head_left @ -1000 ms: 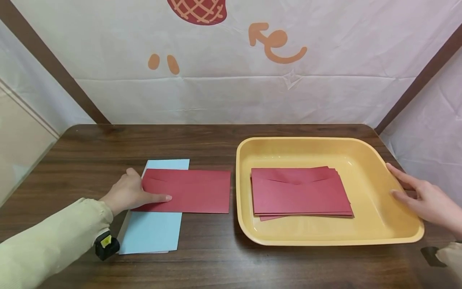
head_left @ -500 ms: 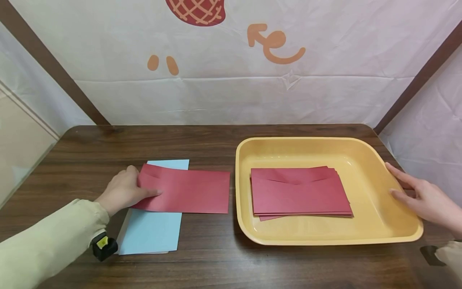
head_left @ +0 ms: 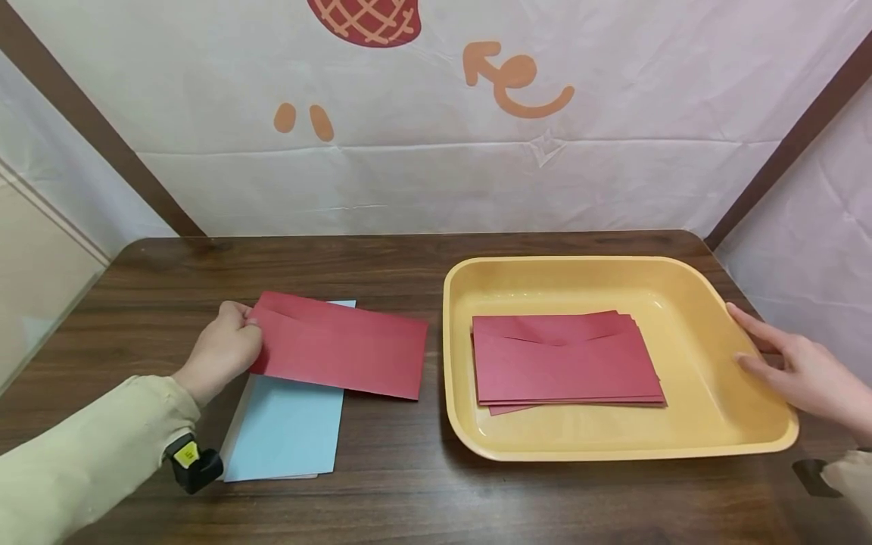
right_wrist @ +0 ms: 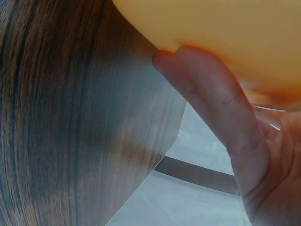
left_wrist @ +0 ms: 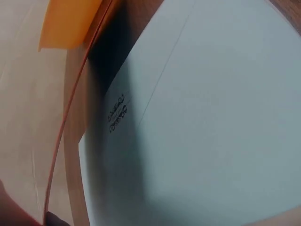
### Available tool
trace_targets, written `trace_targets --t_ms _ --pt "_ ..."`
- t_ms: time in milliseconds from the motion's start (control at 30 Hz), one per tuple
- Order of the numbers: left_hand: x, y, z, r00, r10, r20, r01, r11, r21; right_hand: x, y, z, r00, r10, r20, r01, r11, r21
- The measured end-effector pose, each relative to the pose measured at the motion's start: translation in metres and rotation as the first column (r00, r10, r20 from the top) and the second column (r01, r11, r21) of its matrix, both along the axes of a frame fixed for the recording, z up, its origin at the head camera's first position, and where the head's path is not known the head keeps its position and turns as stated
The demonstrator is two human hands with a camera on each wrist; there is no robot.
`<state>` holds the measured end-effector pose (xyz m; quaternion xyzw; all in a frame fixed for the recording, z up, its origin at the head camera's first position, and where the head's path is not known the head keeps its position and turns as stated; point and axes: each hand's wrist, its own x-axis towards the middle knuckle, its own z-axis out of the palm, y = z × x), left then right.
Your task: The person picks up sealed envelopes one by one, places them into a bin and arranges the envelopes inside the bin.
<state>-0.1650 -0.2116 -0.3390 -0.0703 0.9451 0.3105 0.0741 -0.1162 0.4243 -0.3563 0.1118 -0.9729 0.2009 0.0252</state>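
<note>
At its left end, a red envelope (head_left: 341,344) is pinched between the thumb and fingers of my left hand (head_left: 218,348). The envelope tilts over a light blue envelope (head_left: 293,431) on the table, its left end raised. In the left wrist view the red envelope (left_wrist: 70,101) shows edge-on, and a small black ornament marks the blue envelope (left_wrist: 202,117). My right hand (head_left: 807,378) grips the right side of a yellow tray (head_left: 579,443), thumb inside the wall and fingers outside, against the tray's underside (right_wrist: 235,28) in the right wrist view.
Several red envelopes (head_left: 565,371) lie stacked in the tray, slightly fanned. A pale sheet edge shows from beneath the blue envelope. The dark wooden table (head_left: 381,492) ends at a white printed curtain (head_left: 409,189) behind.
My left hand has drawn back to the left and lifted the left end of the red envelope, which now slants above the blue one. The right hand and tray have stayed put.
</note>
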Motion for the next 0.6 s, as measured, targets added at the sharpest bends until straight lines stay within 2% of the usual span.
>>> trace_targets --t_ms 367,600 --pt "-0.002 -0.005 0.007 0.997 0.065 -0.045 -0.06 0.993 0.097 -0.001 0.0 0.001 1.0 0.012 -0.018 -0.012 1.0 0.002" --pt "-0.005 -0.007 0.012 0.996 0.087 -0.028 -0.081 0.982 0.169 -0.002 0.001 0.0 1.0 0.011 -0.025 -0.011 1.0 0.015"
